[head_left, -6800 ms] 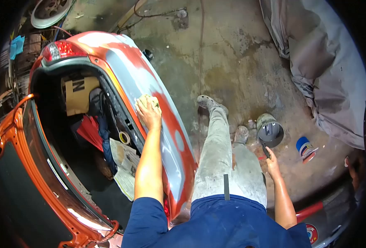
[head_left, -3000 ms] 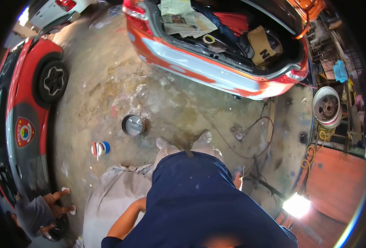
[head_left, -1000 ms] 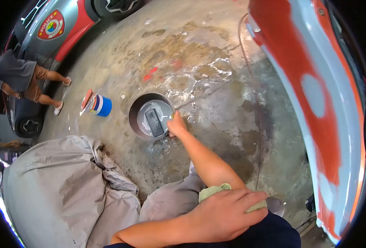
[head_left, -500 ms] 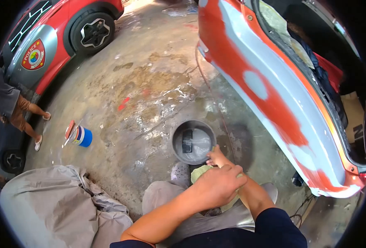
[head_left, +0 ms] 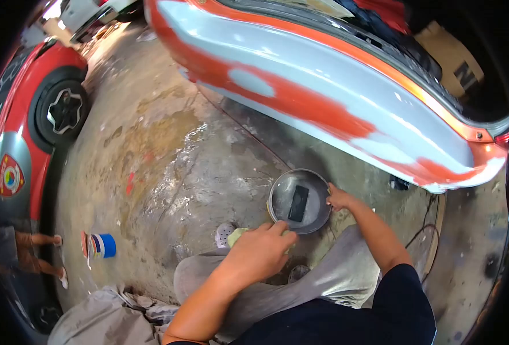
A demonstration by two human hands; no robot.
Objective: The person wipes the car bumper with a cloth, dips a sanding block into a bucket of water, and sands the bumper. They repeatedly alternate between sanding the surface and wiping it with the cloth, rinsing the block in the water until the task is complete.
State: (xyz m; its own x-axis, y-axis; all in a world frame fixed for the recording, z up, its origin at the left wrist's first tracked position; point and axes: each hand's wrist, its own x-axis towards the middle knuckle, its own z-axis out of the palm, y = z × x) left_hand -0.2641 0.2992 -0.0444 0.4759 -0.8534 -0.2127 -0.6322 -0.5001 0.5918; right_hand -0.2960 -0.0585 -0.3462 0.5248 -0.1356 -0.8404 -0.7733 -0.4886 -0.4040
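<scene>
My right hand (head_left: 339, 198) grips the right rim of a round grey basin (head_left: 328, 218), fingers closed over its edge. Inside, a black rectangular block (head_left: 298, 203) lies in shallow, cloudy liquid. Closer to me, my left hand (head_left: 260, 247) is closed around a pale yellow-green cloth (head_left: 236, 236), bits of which show on either side of it. This hand is just short of the basin's near left edge, above my knees. Most of the cloth is hidden behind the hand.
An orange and grey-white patched car body (head_left: 317, 109) spans the upper right. A blue can (head_left: 108, 245) stands on the floor at left. Beyond it are another person's legs (head_left: 39, 247) and a red car (head_left: 53, 57). A hose (head_left: 248, 132) runs toward the basin.
My view has turned right. My right hand has shifted from the basin's near side to its right rim. My left hand, earlier crossed over the right forearm, is now apart from it.
</scene>
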